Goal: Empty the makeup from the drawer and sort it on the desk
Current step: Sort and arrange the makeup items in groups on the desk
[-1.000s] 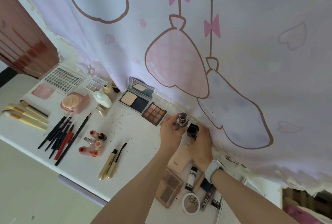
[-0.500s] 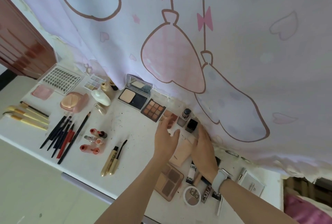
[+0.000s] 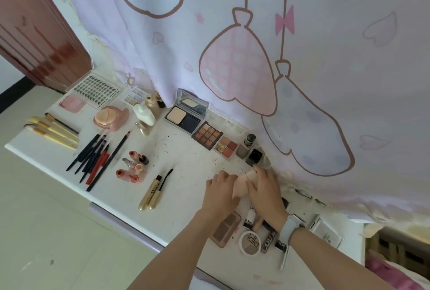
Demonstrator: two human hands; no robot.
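On the white desk both hands close around a peach-coloured flat makeup case. My left hand holds its left side and my right hand, with a watch on the wrist, covers its right side. Just beyond them stand a foundation bottle and a small black jar, beside a four-pan palette and a nine-pan palette. Below my hands lie a brown contour palette, a round compact and several tubes, partly hidden by my right wrist.
Brushes, pencils, lip products and a gold mascara lie in rows on the left. A lash tray, powder puff and mirrored compact sit at the back. A printed curtain hangs behind.
My hands let go of the foundation bottle and black jar, which now stand by the curtain, and came back toward me onto the peach case.
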